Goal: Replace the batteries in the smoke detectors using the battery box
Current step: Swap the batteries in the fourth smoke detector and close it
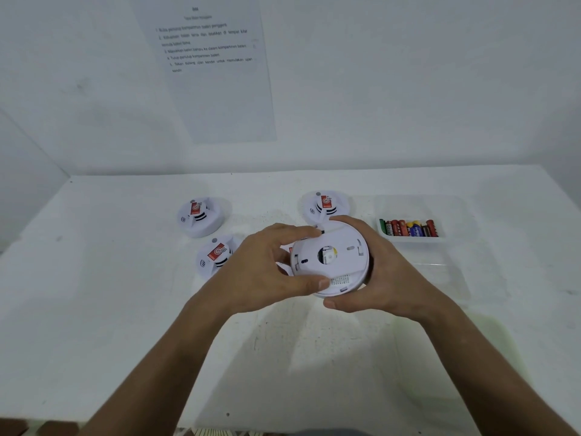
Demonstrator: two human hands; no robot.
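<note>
A white tabletop (125,325) butts against a white wall (408,89), and the near part of it carries only the shadows of the person's two forearms. Above the middle of the table both hands hold a round white plastic smoke detector (333,259), its back plate turned up toward the camera and tilted, with a round opening at the centre showing a yellow-and-black part inside. The left hand (264,269) grips the detector's left rim, fingers curled over the upper edge and thumb pressed on the lower edge. The right hand (377,272) cups the right side, fingers wrapped over the top rim and thumb curled under the bottom rim. A fourth unit is mostly hidden behind the left hand. Just beyond, to the left, lies a white round detector with a red label (217,254). Farther back lie two more such detectors, one at left (199,215) and one at centre (325,206). To the right stands a clear plastic battery box (408,239) holding a row of red, green and blue batteries (410,228). A printed instruction sheet (207,70) is fixed to the wall.
</note>
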